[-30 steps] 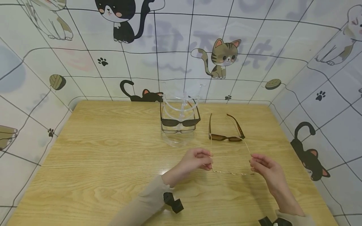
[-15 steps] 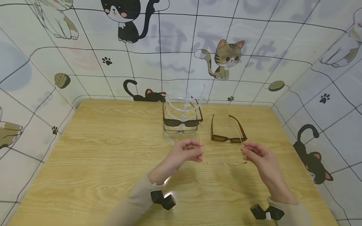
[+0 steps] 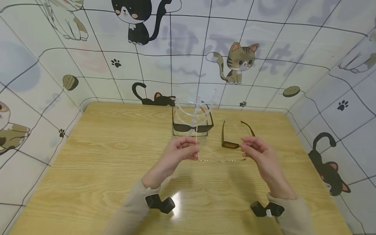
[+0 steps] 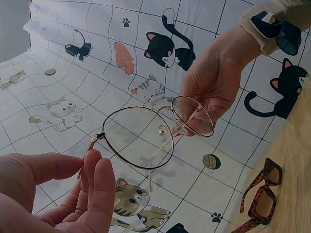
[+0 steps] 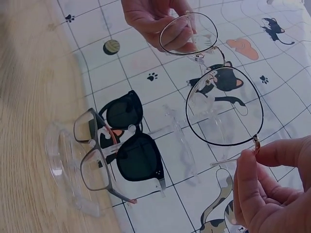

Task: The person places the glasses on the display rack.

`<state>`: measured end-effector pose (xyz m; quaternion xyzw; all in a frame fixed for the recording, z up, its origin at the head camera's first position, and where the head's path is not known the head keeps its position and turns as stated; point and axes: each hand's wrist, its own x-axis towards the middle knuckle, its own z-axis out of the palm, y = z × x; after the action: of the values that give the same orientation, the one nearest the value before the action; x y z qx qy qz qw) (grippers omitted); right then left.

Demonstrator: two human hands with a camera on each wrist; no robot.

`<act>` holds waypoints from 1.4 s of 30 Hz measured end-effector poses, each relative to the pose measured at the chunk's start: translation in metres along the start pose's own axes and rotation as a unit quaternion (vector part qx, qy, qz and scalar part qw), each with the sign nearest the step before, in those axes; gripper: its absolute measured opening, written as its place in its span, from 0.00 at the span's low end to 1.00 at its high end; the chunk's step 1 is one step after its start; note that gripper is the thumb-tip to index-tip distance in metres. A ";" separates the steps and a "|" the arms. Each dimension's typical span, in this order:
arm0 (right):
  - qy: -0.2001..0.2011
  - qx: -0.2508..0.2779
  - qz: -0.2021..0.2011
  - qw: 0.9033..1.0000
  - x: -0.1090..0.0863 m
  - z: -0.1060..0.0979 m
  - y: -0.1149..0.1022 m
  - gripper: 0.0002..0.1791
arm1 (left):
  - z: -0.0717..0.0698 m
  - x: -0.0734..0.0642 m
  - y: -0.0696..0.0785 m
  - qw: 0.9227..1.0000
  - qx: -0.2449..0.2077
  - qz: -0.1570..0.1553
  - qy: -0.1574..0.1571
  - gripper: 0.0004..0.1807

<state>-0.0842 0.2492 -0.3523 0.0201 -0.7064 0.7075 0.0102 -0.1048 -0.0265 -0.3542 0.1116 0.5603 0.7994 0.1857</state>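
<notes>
A pair of round, thin-rimmed metal eyeglasses is held level above the table, temples unfolded and pointing away from me. My left hand pinches one gold temple near its hinge between thumb and fingers. On the other side, my right hand pinches the opposite temple the same way. Both clear lenses show in the right wrist view. Beyond the hands stands a clear plastic display stand, bearing black sunglasses above grey-framed eyeglasses.
Tortoiseshell sunglasses lie unfolded on the wooden table, right of the stand; my right hand partly covers them in the head view. A white cat-print cloth rises behind the table and along both sides.
Both hands have carried the eyeglasses left and away from me, from in front of the tortoiseshell sunglasses towards the stand. The grip on both temples has stayed the same.
</notes>
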 end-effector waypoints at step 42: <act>0.006 0.027 0.027 0.999 0.097 0.058 -0.013 0.13 | -0.056 0.046 0.037 0.981 -0.085 0.000 0.177 0.07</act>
<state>-0.1802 0.1903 -0.3355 -0.0033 -0.6875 0.7262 -0.0054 -0.1745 -0.0656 -0.3404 -0.0472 0.5143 0.8513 0.0924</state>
